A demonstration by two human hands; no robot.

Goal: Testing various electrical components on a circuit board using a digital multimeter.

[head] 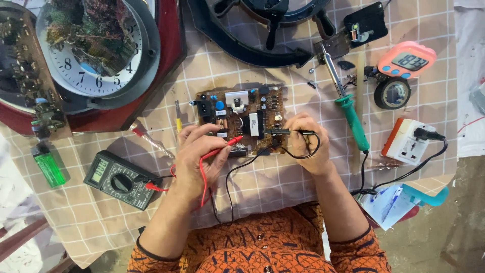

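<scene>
A brown circuit board (237, 111) with several components lies on a checked tablecloth in the middle of the head view. My left hand (194, 156) grips a red probe (225, 148) whose tip touches the board's near edge. My right hand (303, 141) pinches a black probe (283, 132), laid flat and pointing left onto the board's right side. Red and black leads run from the probes toward a dark multimeter (118, 179) at my left.
A wall clock (98, 48) in a dark red frame lies at top left. Also around: a green lighter (49, 168), green-handled soldering iron (348, 108), black tape roll (392, 93), pink timer (408, 59), white and orange power adapter (406, 142), black curved frame (252, 45), screwdrivers (151, 140).
</scene>
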